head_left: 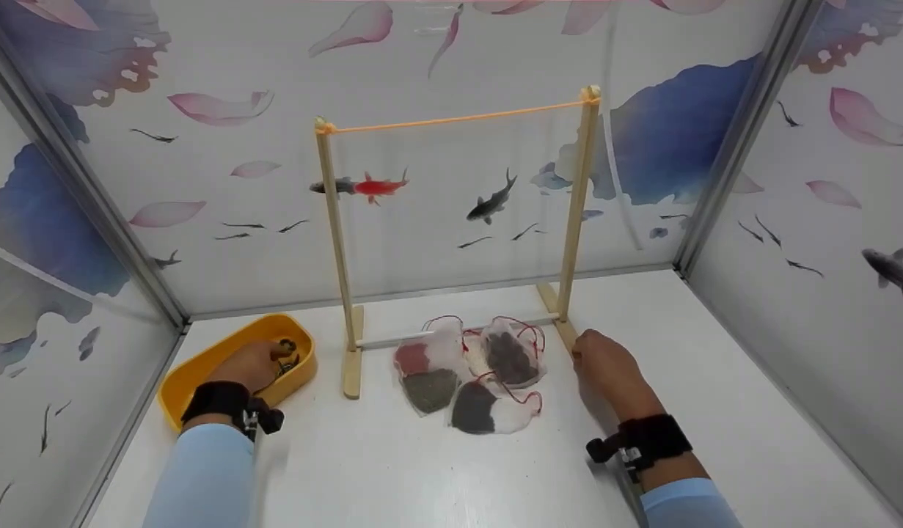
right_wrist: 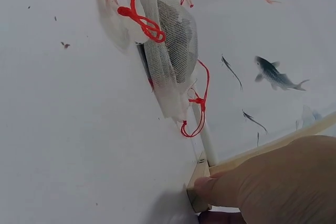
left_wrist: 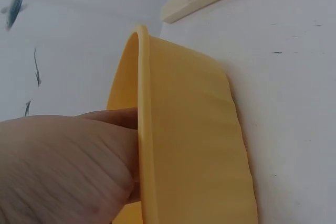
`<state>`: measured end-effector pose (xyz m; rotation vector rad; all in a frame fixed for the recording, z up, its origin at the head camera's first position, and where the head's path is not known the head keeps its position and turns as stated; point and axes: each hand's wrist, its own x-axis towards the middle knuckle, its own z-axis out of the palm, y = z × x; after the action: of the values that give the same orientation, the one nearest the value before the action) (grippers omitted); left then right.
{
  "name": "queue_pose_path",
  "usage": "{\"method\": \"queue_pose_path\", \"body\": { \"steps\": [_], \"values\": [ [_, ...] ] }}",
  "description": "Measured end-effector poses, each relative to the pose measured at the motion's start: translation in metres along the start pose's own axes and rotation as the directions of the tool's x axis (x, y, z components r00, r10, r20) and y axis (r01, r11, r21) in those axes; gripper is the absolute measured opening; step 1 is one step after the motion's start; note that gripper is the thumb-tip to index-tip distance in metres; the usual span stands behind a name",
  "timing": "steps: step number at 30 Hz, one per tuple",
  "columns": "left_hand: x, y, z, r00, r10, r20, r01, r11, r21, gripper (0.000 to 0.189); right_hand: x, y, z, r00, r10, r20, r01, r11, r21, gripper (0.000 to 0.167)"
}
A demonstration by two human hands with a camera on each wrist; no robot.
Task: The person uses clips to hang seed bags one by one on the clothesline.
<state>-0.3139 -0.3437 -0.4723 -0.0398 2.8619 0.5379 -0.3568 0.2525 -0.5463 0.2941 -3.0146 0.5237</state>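
My left hand [head_left: 249, 364] reaches down into a yellow plastic box [head_left: 178, 389], its fingers among small dark metal pieces [head_left: 287, 363]. In the left wrist view the box wall [left_wrist: 194, 135] hides those fingertips, so I cannot tell whether they hold a piece. My right hand [head_left: 611, 370] pinches the front end of the right wooden foot of a stand [head_left: 579, 213], with the thumb [right_wrist: 215, 187] on the foot's side. An orange string [head_left: 451, 119] runs between the tops of the stand's two posts. Several mesh drawstring bags [head_left: 430, 392] with dark and reddish contents lie between the feet.
A thin white rod [head_left: 385, 341] joins the stand's feet low down, behind the bags. The left wooden foot [head_left: 352, 374] stands near the yellow box. Printed panels with fish and petals wall in the white table [head_left: 392, 477] at the back and sides.
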Motion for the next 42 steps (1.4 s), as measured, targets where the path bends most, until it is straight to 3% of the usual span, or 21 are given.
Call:
{"method": "queue_pose_path", "body": {
  "steps": [3,8,14,18,20,22,24,28,30,31,33,35,39,42],
  "values": [
    [-0.001,0.000,-0.001,1.000,-0.012,-0.006,0.012,1.000,-0.019,0.032,0.000,-0.003,0.002,0.998,-0.041,-0.045,0.040,0.999,-0.017,0.007],
    [-0.001,-0.005,-0.005,0.998,-0.042,-0.043,0.037,0.994,-0.107,0.023,0.001,-0.006,0.002,0.999,-0.024,-0.047,0.024,1.000,0.003,0.005],
    [0.017,-0.017,0.001,0.984,-0.041,-0.176,0.014,0.989,-0.149,0.030,0.002,-0.005,-0.001,0.999,0.029,-0.019,-0.028,0.999,0.023,0.006],
    [0.021,-0.003,0.001,0.956,-0.035,-0.292,-0.033,0.974,-0.224,0.033,0.003,-0.003,-0.004,0.999,0.050,0.000,-0.050,0.998,0.039,0.008],
    [0.020,0.010,0.003,0.929,-0.019,-0.371,-0.084,0.962,-0.259,0.033,0.004,-0.001,-0.006,0.998,0.055,0.016,-0.056,0.998,0.035,0.013],
    [0.017,0.025,0.008,0.888,-0.011,-0.459,-0.138,0.947,-0.289,0.033,0.005,-0.002,-0.011,0.999,0.048,0.016,-0.048,0.999,0.024,0.020],
    [0.012,0.042,0.017,0.832,-0.009,-0.555,-0.194,0.932,-0.306,0.029,0.005,-0.008,-0.016,1.000,0.029,-0.010,-0.028,0.999,0.025,0.026],
    [-0.001,0.082,0.042,0.698,0.014,-0.716,-0.323,0.898,-0.298,0.025,0.002,-0.039,-0.031,0.993,-0.050,-0.103,0.056,0.997,0.060,0.031],
    [-0.007,0.105,0.054,0.645,0.055,-0.762,-0.401,0.873,-0.277,0.024,-0.002,-0.061,-0.041,0.985,-0.098,-0.140,0.112,0.989,0.099,0.030],
    [-0.009,0.118,0.060,0.626,0.083,-0.775,-0.442,0.856,-0.266,0.025,-0.005,-0.072,-0.045,0.978,-0.128,-0.163,0.147,0.983,0.112,0.030],
    [-0.013,0.145,0.068,0.597,0.133,-0.791,-0.510,0.824,-0.247,0.027,-0.011,-0.094,-0.054,0.962,-0.183,-0.205,0.216,0.964,0.156,0.031],
    [-0.018,0.170,0.074,0.580,0.175,-0.795,-0.555,0.799,-0.229,0.031,-0.018,-0.113,-0.060,0.936,-0.239,-0.259,0.297,0.930,0.215,0.031],
    [-0.031,0.213,0.083,0.553,0.266,-0.789,-0.634,0.750,-0.192,0.041,-0.029,-0.142,-0.063,0.858,-0.347,-0.378,0.471,0.826,0.310,0.031],
    [-0.041,0.232,0.089,0.509,0.346,-0.789,-0.683,0.719,-0.126,0.044,-0.036,-0.154,-0.060,0.814,-0.409,-0.413,0.554,0.759,0.341,0.031]
  ]
}}
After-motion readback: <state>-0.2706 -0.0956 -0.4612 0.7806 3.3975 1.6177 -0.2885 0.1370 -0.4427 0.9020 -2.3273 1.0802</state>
